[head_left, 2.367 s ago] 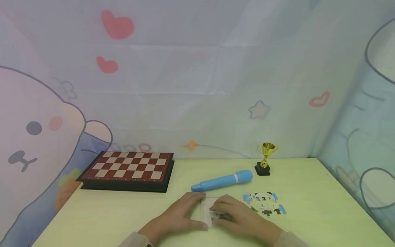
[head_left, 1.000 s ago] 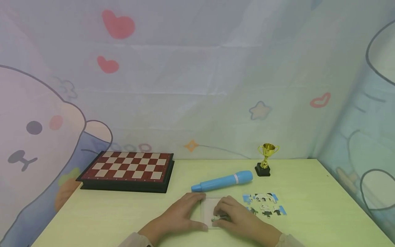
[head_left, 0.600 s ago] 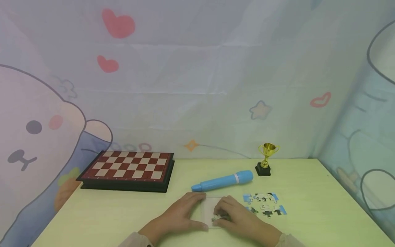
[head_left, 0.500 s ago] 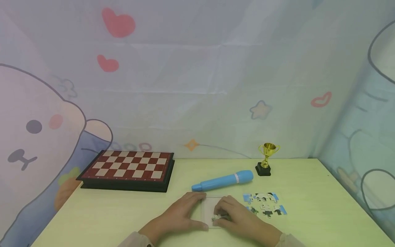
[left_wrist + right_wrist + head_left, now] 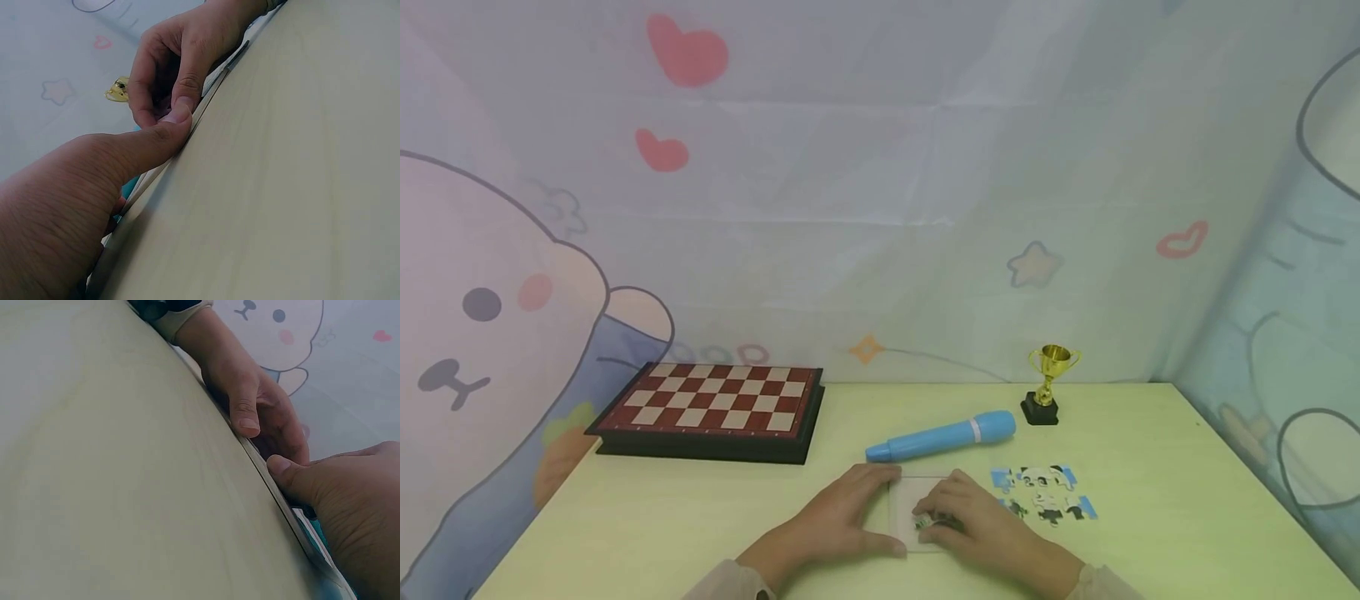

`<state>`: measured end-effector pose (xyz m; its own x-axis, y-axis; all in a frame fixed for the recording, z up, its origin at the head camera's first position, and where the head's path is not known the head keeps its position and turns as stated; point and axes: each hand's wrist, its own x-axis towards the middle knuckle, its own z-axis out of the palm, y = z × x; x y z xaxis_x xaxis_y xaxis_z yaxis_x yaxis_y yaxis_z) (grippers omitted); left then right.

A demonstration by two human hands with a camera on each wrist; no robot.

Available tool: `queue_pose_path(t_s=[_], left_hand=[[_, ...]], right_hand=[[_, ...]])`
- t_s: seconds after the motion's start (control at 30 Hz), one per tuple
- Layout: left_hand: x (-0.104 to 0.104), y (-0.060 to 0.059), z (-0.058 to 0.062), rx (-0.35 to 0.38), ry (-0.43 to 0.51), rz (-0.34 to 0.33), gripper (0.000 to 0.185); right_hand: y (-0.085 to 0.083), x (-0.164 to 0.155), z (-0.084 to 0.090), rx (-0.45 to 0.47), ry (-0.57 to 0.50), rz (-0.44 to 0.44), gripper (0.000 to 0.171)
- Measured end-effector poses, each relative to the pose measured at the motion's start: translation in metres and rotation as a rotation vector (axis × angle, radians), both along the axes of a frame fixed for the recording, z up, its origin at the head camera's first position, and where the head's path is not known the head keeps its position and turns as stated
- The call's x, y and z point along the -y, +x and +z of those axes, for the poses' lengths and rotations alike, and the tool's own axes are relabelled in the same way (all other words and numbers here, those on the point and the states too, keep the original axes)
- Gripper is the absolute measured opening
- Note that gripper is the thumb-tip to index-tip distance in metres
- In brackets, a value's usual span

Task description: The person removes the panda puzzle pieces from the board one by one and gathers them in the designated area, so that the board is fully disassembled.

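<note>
A white square puzzle tray lies flat on the table between the hands. My left hand holds its left side, thumb at the near corner and fingers at the far corner. Over the tray, my right hand pinches a small puzzle piece with green and white on it. Dark printed parts show beneath those fingers; whether they belong to the same piece I cannot tell. To the right lie several panda puzzle pieces. Both wrist views show the thumbs, left and right, low at the tray's near edge.
Behind the tray lies a blue toy microphone-shaped stick with a white band. A gold trophy cup on a black base stands at the back right. A red-and-white chessboard box sits at the back left. A printed cloth hangs behind the table.
My right fingertips have shifted slightly left over the tray, and the puzzle piece between them has moved and turned a little. My left hand stays at the tray's side.
</note>
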<state>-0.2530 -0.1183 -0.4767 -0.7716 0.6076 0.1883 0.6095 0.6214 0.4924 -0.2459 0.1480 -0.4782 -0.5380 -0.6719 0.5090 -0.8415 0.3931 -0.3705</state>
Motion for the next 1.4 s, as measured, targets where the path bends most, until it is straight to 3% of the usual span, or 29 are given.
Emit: queue_pose_path(t_s=[0.4, 0.97, 1.4], left_hand=[[0.001, 0.002, 0.002, 0.002, 0.002, 0.002, 0.096], [0.000, 0.001, 0.005, 0.021, 0.011, 0.011, 0.096], [0.000, 0.001, 0.001, 0.010, 0.007, 0.004, 0.096]], right_hand=[[0.001, -0.001, -0.003, 0.037, -0.015, 0.019, 0.023], [-0.002, -0.006, 0.000, -0.017, -0.125, 0.042, 0.019], [-0.001, -0.022, -0.003, -0.005, -0.122, -0.015, 0.022]])
